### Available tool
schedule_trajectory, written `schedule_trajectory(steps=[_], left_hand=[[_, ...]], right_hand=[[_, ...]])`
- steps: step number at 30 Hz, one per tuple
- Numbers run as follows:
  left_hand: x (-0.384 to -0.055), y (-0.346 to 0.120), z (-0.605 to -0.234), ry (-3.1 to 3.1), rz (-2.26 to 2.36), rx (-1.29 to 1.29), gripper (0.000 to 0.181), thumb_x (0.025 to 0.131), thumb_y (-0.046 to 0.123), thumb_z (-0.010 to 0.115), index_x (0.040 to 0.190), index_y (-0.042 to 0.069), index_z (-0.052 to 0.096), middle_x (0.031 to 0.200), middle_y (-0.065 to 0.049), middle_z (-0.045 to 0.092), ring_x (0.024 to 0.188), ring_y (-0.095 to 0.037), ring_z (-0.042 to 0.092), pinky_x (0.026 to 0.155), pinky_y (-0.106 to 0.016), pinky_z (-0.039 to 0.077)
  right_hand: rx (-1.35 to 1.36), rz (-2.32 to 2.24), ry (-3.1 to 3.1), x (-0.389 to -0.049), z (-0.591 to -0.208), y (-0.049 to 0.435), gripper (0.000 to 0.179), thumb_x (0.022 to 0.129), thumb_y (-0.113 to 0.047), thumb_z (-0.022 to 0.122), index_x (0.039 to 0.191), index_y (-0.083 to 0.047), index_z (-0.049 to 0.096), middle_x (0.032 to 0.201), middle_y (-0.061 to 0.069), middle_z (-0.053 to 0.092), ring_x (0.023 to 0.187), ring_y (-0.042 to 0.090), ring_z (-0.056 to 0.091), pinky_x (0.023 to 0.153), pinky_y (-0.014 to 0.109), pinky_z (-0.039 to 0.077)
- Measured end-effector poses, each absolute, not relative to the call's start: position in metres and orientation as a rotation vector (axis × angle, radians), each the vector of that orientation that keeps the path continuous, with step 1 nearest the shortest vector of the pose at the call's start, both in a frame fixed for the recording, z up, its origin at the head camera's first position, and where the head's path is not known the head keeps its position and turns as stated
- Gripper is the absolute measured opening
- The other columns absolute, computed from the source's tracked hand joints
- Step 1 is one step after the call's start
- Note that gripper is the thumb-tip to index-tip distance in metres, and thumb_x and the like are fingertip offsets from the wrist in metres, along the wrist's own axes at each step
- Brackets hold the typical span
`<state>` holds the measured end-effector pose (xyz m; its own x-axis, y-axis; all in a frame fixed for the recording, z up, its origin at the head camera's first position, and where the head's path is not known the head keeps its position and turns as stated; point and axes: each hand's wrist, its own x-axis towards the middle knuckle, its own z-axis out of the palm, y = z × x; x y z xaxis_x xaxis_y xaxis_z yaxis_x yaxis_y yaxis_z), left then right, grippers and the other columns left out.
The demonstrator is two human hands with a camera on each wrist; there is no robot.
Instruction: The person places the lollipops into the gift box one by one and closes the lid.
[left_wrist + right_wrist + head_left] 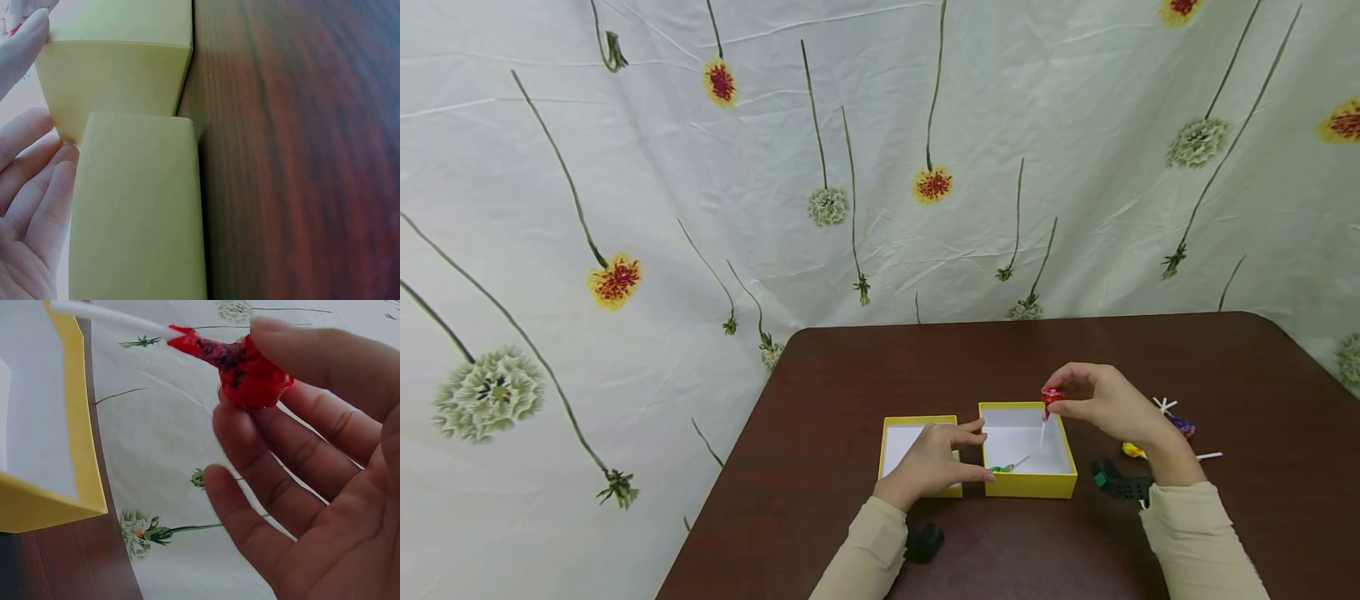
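Note:
Between the thumb and fingertips of my right hand (1105,404) is a red-wrapped lollipop (256,378), its white stick pointing down into an open yellow box (1030,486) with a white inside. A green-wrapped lollipop (1002,468) lies on the box floor near its front left. My left hand (928,462) holds the left side of that box, the thumb at the front corner and the other fingers against the side wall. Under this hand stands a shallower yellow lid (917,419), partly hidden, close beside the box's left side.
Right of the box, partly behind my right wrist, lie a purple-wrapped lollipop (1182,427) and a yellow-wrapped one (1133,450), with white sticks showing. Everything stands on a dark brown table (850,367). A flower-printed cloth (880,250) hangs behind it.

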<state>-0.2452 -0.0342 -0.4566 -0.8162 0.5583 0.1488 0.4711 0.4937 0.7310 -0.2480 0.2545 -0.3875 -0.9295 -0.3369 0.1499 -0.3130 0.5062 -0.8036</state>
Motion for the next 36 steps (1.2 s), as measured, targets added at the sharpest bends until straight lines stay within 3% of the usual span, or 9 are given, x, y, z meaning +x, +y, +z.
schedule_trajectory(steps=[11,18,28,36], left_hand=[[-0.246,-0.032,-0.459,2.621,1.241,0.881,0.057,0.077,0.029,0.088,0.126,0.006,0.071,0.143,0.000,0.059,0.125,-0.015,0.062,0.098,-0.025,0.053],[-0.246,-0.032,-0.458,2.621,1.228,0.889,0.058,0.078,0.031,0.087,0.126,0.006,0.070,0.143,-0.001,0.059,0.124,-0.015,0.063,0.097,-0.026,0.054],[-0.247,-0.032,-0.456,2.639,1.212,0.914,0.056,0.078,0.031,0.087,0.125,0.006,0.071,0.143,-0.001,0.060,0.125,-0.017,0.063,0.097,-0.025,0.054],[-0.245,-0.032,-0.455,2.631,1.225,0.918,0.057,0.078,0.030,0.087,0.126,0.004,0.070,0.143,-0.003,0.059,0.123,-0.017,0.063,0.097,-0.025,0.054]], right_hand=[[-0.704,-1.461,2.592,-0.250,-0.392,0.247,0.027,0.091,-0.011,0.073,0.116,0.001,0.070,0.109,0.016,0.072,0.090,0.012,0.068,0.076,0.023,0.058],[-0.719,-1.408,2.600,-0.253,-0.397,0.239,0.030,0.091,-0.013,0.073,0.118,0.001,0.070,0.111,0.015,0.072,0.092,0.018,0.065,0.076,0.028,0.059],[-0.787,-1.415,2.539,-0.257,-0.401,0.227,0.020,0.089,-0.008,0.075,0.106,-0.001,0.067,0.101,0.012,0.072,0.092,0.019,0.067,0.075,0.023,0.058],[-0.810,-1.369,2.554,-0.260,-0.407,0.224,0.021,0.088,-0.012,0.076,0.107,-0.003,0.071,0.105,0.011,0.071,0.094,0.018,0.064,0.078,0.021,0.056]])
